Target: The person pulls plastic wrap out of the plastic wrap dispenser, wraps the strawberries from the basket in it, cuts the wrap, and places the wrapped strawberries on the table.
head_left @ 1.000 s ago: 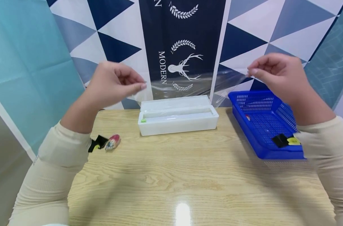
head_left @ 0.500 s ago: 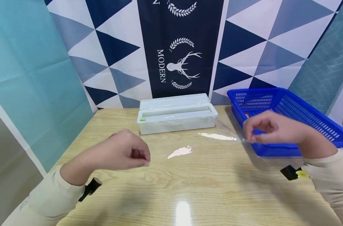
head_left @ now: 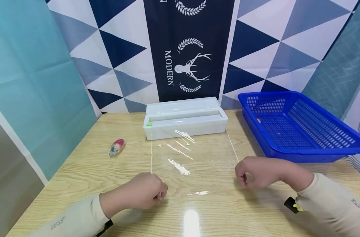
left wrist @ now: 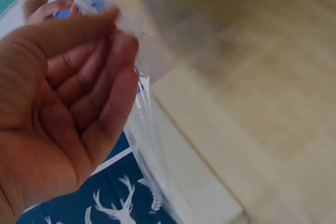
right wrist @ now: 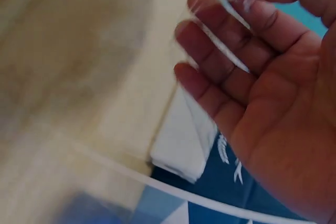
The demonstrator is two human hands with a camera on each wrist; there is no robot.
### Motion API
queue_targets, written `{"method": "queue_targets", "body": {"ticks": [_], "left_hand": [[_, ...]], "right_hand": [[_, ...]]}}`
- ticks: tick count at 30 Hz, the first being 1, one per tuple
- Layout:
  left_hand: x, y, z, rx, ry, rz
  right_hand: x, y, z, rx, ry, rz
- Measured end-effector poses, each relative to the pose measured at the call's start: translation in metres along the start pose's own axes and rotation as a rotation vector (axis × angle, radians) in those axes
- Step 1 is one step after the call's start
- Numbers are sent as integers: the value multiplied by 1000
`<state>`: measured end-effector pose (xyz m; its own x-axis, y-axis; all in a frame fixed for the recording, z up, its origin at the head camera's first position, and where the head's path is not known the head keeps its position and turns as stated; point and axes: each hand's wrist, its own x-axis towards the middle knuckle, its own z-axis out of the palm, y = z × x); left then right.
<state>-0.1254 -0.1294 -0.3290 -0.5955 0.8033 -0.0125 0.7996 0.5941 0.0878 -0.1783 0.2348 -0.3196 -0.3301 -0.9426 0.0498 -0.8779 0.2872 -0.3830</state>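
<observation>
A sheet of clear plastic wrap (head_left: 194,164) stretches from the long white box (head_left: 185,128) toward me, low over the wooden table. My left hand (head_left: 142,191) pinches its near left corner between thumb and fingertip; the left wrist view shows this left hand (left wrist: 79,87) with film at its fingertips. At the near right corner my right hand (head_left: 263,172) pinches the film, and in the right wrist view the right hand (right wrist: 273,72) has thumb and forefinger together on it. The box lid (head_left: 182,103) is raised at the back. A green slider (head_left: 149,124) sits at the box's left end.
A blue plastic basket (head_left: 304,128) stands at the right, with a small reddish item (head_left: 258,119) inside. A small wrapped pink item (head_left: 117,146) lies on the table (head_left: 94,174) at the left. A patterned cloth (head_left: 126,59) hangs behind the table.
Both hands have come down and toward me from above the box, drawing the plastic wrap out over the table. The box has stayed in place.
</observation>
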Motion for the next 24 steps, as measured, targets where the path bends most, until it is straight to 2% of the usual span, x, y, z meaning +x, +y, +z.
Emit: {"method": "queue_targets", "body": {"ticks": [2, 5, 9, 13, 16, 20, 24], "left_hand": [[2, 0, 6, 43, 6, -21], [3, 0, 11, 73, -14, -8], [1, -1, 10, 26, -72, 14], [-2, -1, 6, -23, -123, -6], [-5, -1, 4, -41, -137, -13], [-7, 0, 1, -61, -121, -11], [-5, -1, -2, -86, -50, 23]], "right_hand": [[2, -1, 6, -32, -18, 55], [4, -3, 13, -52, -38, 114], [4, -6, 16, -58, -36, 149], [2, -11, 14, -68, -29, 171], [1, -15, 11, -79, -18, 180], [0, -19, 4, -105, 0, 180], [-1, -24, -2, -130, 26, 168]]}}
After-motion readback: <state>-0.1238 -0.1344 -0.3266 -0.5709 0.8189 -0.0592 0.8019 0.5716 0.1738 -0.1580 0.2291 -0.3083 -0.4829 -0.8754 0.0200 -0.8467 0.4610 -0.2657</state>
